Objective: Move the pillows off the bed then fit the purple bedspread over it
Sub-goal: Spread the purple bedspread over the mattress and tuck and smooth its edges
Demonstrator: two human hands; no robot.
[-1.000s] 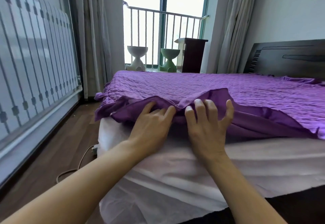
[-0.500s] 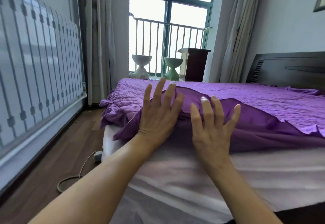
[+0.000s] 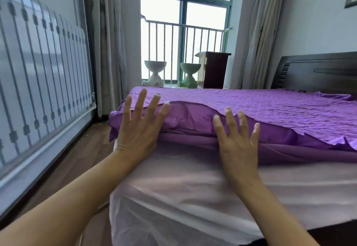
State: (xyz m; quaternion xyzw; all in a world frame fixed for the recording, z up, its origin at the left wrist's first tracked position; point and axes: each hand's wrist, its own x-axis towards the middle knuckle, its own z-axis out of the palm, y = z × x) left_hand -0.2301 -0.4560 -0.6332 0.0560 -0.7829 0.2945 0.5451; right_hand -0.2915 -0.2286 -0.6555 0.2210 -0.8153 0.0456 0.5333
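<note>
Pressing left hand (image 3: 138,131) and right hand (image 3: 236,149) flat against turned-up edge of purple bedspread (image 3: 270,110), fingers splayed straight, gripping nothing, above pale sheet (image 3: 183,187).

Left hand (image 3: 138,129) and right hand (image 3: 236,145) opened flat against bedspread (image 3: 270,110).

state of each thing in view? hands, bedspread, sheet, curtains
purple bedspread, spread out, near edge folded back
left hand, open, fingers spread, on the folded edge
right hand, open, fingers spread, on the same fold
pale sheet, uncovered along the near side
curtains, drawn apart
</note>
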